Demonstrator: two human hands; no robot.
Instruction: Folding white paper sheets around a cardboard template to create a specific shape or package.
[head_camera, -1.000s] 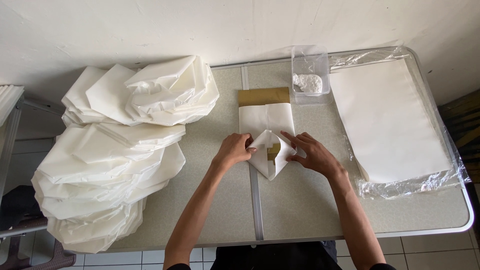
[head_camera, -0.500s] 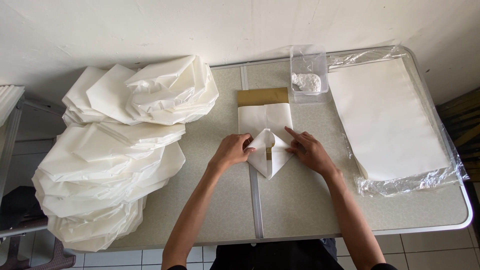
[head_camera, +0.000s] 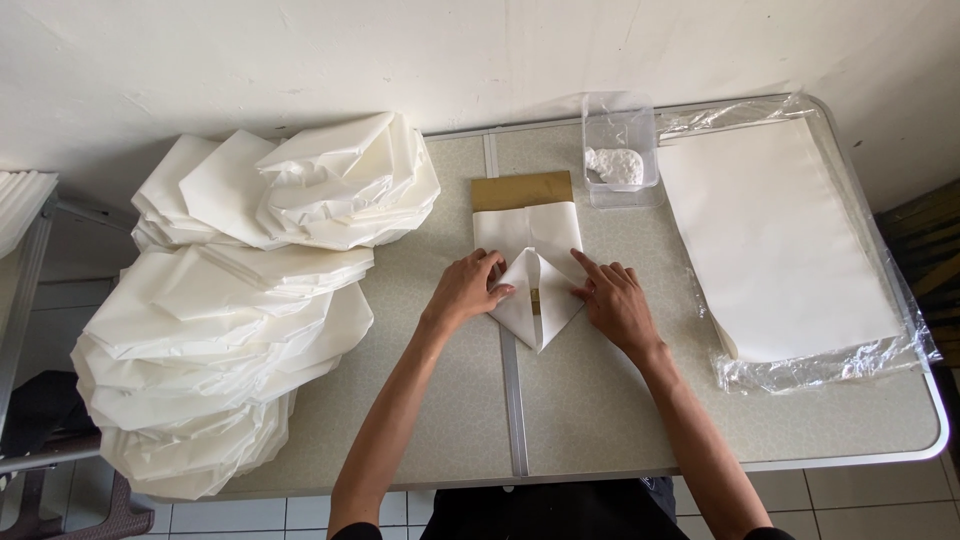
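A white paper sheet (head_camera: 527, 235) wrapped over a gold-brown card (head_camera: 520, 190) lies in the middle of the grey folding table (head_camera: 590, 410). Its near end is folded into a downward point. My left hand (head_camera: 467, 289) presses the left flap down with its fingertips. My right hand (head_camera: 613, 302) lies flat on the right flap, index finger stretched along the fold. A narrow gold strip shows between the two flaps.
Large heaps of folded white paper pieces (head_camera: 230, 310) fill the table's left side. A clear plastic tub (head_camera: 619, 158) with a white lump stands behind the work. A stack of flat white sheets (head_camera: 775, 235) in clear wrap lies on the right.
Both hands have folded the two lower corners of the sheet inward and pressed them flat, so the loose flaps now form a neat point.
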